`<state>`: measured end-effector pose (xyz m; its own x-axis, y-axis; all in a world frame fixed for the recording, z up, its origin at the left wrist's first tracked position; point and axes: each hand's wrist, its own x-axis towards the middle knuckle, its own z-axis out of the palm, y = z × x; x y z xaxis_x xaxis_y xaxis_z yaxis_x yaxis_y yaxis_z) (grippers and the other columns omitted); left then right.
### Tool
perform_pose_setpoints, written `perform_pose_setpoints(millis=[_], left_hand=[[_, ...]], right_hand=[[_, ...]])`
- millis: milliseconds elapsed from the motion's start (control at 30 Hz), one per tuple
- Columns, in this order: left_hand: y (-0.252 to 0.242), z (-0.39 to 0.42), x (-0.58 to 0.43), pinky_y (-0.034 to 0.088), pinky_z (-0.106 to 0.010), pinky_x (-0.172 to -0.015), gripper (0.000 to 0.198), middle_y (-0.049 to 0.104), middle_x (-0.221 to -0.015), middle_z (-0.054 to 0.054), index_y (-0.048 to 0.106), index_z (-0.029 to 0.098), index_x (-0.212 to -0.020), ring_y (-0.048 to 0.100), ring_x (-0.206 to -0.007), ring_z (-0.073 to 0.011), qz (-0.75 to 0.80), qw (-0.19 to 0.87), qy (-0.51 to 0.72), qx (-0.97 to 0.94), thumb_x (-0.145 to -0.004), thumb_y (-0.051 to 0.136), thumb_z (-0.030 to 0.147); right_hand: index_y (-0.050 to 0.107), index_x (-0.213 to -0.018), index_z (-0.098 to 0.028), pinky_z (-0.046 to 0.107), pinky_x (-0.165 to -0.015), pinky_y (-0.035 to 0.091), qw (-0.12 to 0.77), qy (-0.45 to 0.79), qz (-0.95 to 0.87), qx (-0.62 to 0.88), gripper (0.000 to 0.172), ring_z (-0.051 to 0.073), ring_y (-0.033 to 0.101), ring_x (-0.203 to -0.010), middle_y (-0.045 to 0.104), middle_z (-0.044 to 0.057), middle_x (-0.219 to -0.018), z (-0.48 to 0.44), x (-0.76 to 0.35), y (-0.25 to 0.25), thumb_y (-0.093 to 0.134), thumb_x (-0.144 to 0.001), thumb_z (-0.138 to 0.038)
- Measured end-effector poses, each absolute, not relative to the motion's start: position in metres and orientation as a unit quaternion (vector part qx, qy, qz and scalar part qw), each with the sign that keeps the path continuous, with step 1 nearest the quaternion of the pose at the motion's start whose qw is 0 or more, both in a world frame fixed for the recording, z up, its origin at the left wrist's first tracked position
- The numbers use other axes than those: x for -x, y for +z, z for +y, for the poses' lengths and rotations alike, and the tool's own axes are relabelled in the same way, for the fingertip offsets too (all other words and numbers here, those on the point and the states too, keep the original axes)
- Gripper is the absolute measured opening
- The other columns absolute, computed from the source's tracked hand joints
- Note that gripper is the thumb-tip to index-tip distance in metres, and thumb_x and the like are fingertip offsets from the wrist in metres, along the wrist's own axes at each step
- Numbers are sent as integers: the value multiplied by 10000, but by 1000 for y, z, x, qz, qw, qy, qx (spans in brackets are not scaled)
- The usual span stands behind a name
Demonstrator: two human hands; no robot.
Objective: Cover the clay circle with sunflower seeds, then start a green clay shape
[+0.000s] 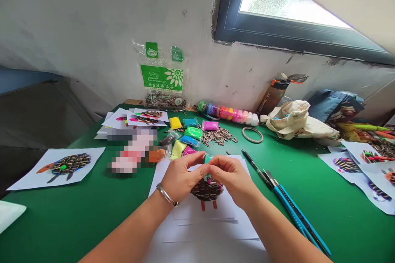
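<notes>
1. The green worktop (pixel 92 213) carries everything. It runs from the wall to the near edge, with craft material spread along its back and sides.
2. A white sheet (pixel 212 218) lies in front of the person, on top of other plain sheets. It is the one being worked on.
3. Other pictures look complete: one seed figure on paper (pixel 66 163) at the left, a small stack (pixel 145 117) further back, and more sheets (pixel 354 163) at the right edge.
4. A part-full seed bag (pixel 163 80) leans on the wall. Loose seeds (pixel 219 135) lie in a heap beside the clay packets (pixel 193 133), so supplies remain.
5. The left hand (pixel 180 176) and right hand (pixel 234 178) meet above the sheet, fingertips together.
6. Under them sits the seed figure (pixel 205 191) – its dark body looks fully covered with seeds and two red legs show below. The head end is hidden by the fingers, so I cannot tell how much of it is in place.
7. The clay bit (pixel 207 159), teal-green, is pinched between the thumbs and fingertips of both hands. Each grip is closed tight on it and it is held just above the figure, not yet on the paper. I judge this picture close to done, with only small clay details missing.
</notes>
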<state>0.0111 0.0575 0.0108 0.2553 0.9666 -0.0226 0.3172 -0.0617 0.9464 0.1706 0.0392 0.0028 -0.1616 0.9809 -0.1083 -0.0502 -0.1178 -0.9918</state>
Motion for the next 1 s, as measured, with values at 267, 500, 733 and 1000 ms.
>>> perform_pose_setpoints(millis=[267, 500, 733, 1000], left_hand=[[3, 60, -11, 558, -360, -837, 408, 733, -1011, -95, 698, 131, -1036, 693, -922, -257, 489, 495, 379, -610, -732, 657, 401], [7, 54, -14, 559, -268, -669, 234, 748, -862, -41, 713, 181, -917, 697, -754, -193, 509, 393, 384, -663, -769, 596, 319], [12, 49, -15, 489, -217, -552, 198, 723, -744, -21, 707, 190, -804, 648, -635, -148, 510, 289, 347, -732, -805, 514, 236], [15, 51, -15, 496, -236, -699, 165, 717, -850, -27, 668, 194, -721, 653, -807, -171, 501, 319, 391, -703, -782, 515, 198]], right_hand=[[582, -712, -149, 220, -508, 269, 435, 507, -567, 482, 214, 85, 359, -571, 452, -39, -611, 36, -168, 1, 585, -823, -332], [539, -653, -169, 207, -479, 268, 436, 496, -550, 511, 176, 80, 359, -539, 423, -53, -573, 34, -163, 5, 560, -798, -266], [521, -634, -192, 204, -417, 266, 422, 509, -540, 520, 150, 78, 383, -455, 432, -58, -528, 32, -160, 6, 531, -772, -250], [488, -616, -197, 196, -376, 296, 450, 505, -520, 522, 146, 65, 379, -405, 431, -67, -510, 31, -156, 3, 522, -755, -228]])
